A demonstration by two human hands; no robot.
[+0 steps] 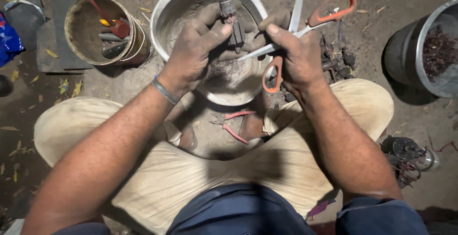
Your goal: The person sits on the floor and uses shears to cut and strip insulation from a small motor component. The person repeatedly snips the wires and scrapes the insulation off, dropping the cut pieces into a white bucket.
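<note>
My left hand [193, 49] grips a small dark motor armature [232, 20] upright over a wide metal bowl [169, 6]. My right hand [296, 56] holds orange-handled scissors [312, 22], with the blades pointing left toward the armature. Both hands are grimy and close together above the bowl, which holds a little heap of fine wire scraps [224, 68]. I sit cross-legged on the ground in beige trousers.
A rusty tin [76, 37] with tools and a red-handled item stands at the upper left. Red-handled pliers [234, 123] lie between my feet. A grey bucket [405, 49] of dark scrap stands at the right, a pile of dark parts [336, 58] beside the bowl, and a disc-shaped part [405, 149] lower right.
</note>
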